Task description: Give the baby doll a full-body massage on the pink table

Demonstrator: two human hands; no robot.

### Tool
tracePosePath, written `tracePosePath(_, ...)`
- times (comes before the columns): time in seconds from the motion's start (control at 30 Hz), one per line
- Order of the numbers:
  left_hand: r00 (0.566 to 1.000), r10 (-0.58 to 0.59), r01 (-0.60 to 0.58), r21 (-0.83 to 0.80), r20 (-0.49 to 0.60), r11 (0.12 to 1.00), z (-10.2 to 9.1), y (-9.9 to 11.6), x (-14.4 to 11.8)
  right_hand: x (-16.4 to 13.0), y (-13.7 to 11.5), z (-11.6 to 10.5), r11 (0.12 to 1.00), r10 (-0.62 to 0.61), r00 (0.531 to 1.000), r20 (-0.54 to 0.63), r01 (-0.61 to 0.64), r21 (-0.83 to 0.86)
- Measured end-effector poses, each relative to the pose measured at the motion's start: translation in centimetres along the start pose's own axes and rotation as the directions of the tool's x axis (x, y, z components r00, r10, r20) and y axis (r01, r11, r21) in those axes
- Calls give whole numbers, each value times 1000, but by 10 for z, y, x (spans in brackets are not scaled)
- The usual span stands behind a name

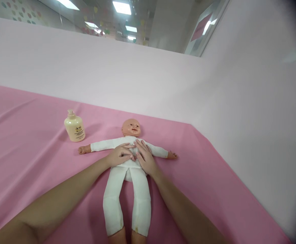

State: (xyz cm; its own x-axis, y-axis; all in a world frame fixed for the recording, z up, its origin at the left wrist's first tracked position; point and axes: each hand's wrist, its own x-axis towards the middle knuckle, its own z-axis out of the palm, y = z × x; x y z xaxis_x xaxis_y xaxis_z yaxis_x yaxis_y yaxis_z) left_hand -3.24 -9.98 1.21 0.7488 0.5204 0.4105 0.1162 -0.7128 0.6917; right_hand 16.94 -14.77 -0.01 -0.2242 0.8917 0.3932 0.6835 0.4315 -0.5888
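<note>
- The pink sheet (31,159) spreads under both my arms and out past them on every side, with loose creases running off beyond my left hand; above it a pale wall rises.
- The doll (127,176) lies on its back directly under my hands, arms stretched out to each side, head pointing away from me, legs running back toward me between my forearms. It wears a white suit.
- My left hand (120,155) rests flat on the doll's chest, fingers spread and pointing toward my right hand, holding nothing.
- My right hand (145,157) lies flat too, fingers spread and angled up toward the doll's neck; its fingertips touch or slightly overlap those of my left.
- A cream bottle (75,127) with a pump top stands upright beyond my left hand, near the doll's outstretched hand but apart from it.
- I judge the risks small: pressing unevenly could slide the light doll across the smooth sheet or bunch the cloth, and a wide sweep of my left arm could knock the bottle over.
</note>
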Motion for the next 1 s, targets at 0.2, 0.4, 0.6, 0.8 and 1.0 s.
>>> tracePosePath(0.2, 963, -178, 132, -220, -202, 967, 7, -1, 2, 4, -1, -2, 999, -4, 999, -44, 6, 46)
tracePosePath(0.4, 933, -261, 182, -303, -246, 936, 10, -2, 2, 7, 0, -1, 998, 37, 980, -195, -28, 50)
tracePosePath(0.6, 906, -252, 172, -247, -339, 953, 9, -9, 0, 8, 6, 1, 989, 144, 954, -263, -134, 54)
tracePosePath(0.8, 890, -141, 121, -73, -434, 990, 5, -14, -1, 7, 4, -1, 994, 104, 964, -245, -92, 60)
tracePosePath(1.0, 870, -74, 123, 69, -487, 990, 3, -16, -3, 0, -10, -9, 986, -122, 980, -155, 137, 95)
